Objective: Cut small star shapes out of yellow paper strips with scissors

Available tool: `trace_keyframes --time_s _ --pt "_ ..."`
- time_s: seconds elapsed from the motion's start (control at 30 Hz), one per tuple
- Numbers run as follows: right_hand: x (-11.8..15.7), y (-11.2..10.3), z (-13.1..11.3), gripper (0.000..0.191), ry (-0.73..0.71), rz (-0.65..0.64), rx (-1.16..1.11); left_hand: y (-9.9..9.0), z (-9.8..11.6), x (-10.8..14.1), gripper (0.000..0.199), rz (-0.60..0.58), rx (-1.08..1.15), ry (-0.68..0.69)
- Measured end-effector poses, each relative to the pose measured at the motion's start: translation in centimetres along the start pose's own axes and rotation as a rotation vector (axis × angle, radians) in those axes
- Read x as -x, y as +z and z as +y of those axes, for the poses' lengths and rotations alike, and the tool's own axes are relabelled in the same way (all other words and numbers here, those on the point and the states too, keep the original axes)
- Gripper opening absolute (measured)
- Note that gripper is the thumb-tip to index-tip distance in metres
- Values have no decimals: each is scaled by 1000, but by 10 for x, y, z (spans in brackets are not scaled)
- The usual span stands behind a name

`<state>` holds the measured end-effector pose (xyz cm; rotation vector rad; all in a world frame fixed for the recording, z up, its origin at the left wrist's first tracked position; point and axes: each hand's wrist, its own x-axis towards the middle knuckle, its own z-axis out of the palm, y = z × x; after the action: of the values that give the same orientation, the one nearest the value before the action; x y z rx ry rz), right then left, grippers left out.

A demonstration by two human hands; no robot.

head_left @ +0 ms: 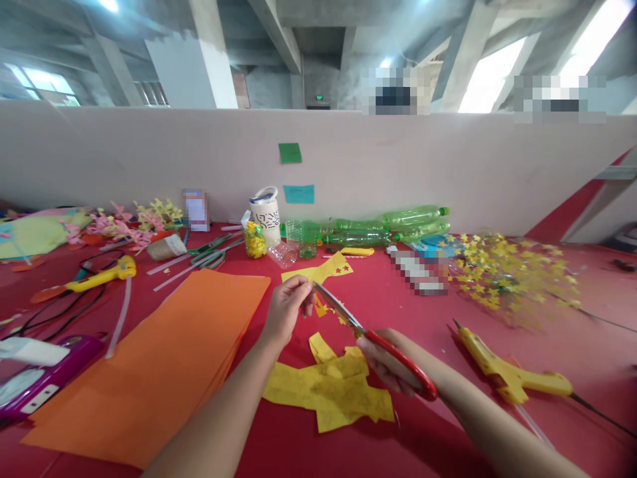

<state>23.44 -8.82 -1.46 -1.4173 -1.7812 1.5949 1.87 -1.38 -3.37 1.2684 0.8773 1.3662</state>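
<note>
My right hand (393, 362) is wrapped round the red handles of a pair of scissors (343, 311), whose blades point up and left. The blade tips reach the fingertips of my left hand (289, 302), which are pinched together. Whatever sits between those fingers is too small to make out. Below the blades lie yellow star scraps (322, 308). A yellow strip with star-shaped holes (326, 267) rests just beyond my hands. Nearer to me, several yellow felt-like pieces (338, 385) lie in a loose pile.
Orange sheets (164, 358) lie at left, beside a yellow glue gun (102, 277) and a purple power strip (54, 372). Another yellow glue gun (512, 372) is at right, below a spray of yellow stars (502, 272). Green bottles (368, 232) and a white cup (266, 216) line the back panel.
</note>
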Motion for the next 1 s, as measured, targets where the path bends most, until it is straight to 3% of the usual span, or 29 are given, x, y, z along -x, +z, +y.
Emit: trace_keyframes --time_s 0.57,1.0 --pt "3 -1 -7 50 46 10 40 -3 0 -1 22 -37 -8 10" --pt "-1 -2 -2 46 58 14 10 -5 1 -3 15 38 -7 5"
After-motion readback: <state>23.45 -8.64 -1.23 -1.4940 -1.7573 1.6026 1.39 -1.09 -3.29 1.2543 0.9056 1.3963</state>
